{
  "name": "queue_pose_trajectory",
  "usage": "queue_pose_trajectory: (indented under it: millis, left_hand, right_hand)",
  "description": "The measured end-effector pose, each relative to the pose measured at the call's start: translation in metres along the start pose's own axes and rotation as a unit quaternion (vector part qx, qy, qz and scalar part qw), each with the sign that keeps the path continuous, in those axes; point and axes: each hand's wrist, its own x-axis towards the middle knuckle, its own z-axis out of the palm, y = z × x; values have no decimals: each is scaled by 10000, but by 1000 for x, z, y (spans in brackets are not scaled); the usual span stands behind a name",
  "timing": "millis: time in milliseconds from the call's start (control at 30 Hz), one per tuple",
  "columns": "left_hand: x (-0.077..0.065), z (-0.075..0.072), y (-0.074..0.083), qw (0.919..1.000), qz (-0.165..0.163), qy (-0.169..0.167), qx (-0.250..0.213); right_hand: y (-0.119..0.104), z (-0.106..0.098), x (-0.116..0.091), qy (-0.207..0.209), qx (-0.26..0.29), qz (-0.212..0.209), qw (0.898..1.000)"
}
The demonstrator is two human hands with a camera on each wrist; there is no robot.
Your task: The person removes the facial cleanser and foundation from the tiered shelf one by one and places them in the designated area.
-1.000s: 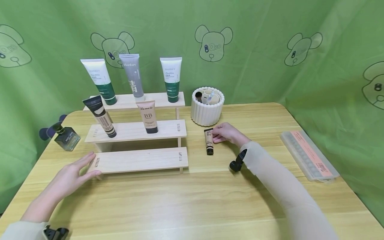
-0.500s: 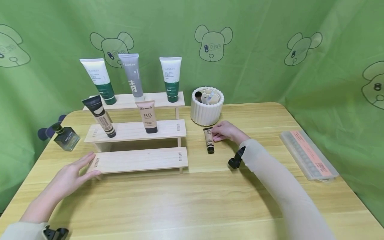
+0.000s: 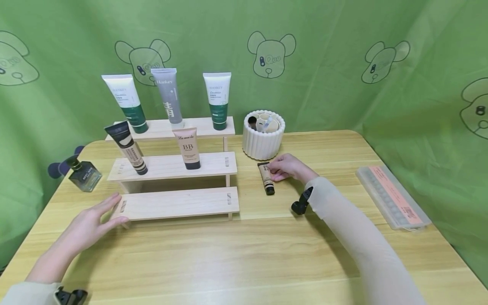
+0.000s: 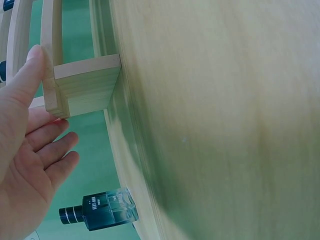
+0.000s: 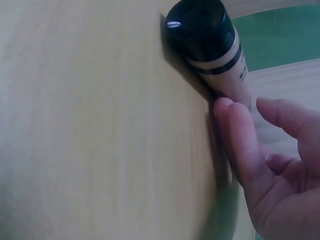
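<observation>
Five tubes (image 3: 188, 148) up on the wooden rack (image 3: 177, 203), left hand (image 3: 85, 226) touching its near left corner, fingers spread, and right of it the right hand's (image 3: 291, 167) fingers pinch the small tube (image 3: 266, 180), seemingly the one remaining

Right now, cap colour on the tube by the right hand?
Black cap; the right wrist view shows it best.

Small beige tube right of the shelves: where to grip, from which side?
I'd pinch the beige tube across its body near the black cap, coming from the right. It lies flat or nearly so, cap toward the person; the body is rounder there, flattening at the far end. The white cup stands beyond that end, the shelves off its left.
</observation>
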Motion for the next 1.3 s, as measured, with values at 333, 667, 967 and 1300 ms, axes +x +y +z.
queue_pose_trajectory:
  millis: [333, 667, 967, 1300]
  left_hand:
    - [-1, 0, -1, 10000, -50, -39, -30]
    - [0, 0, -1, 10000, -40, -34, -22]
    - [0, 0, -1, 10000, -62, -31, -17]
    - [1, -2, 1, 9999, -102, -71, -26]
  right_hand:
    - [-1, 1, -3, 11, -61, 79, 9999]
    - [-1, 1, -6, 21, -64, 82, 9999]
    - [-9, -10, -28, -8, -540, -440, 9976]
    - [-62, 3, -68, -158, -1392, -1666, 9760]
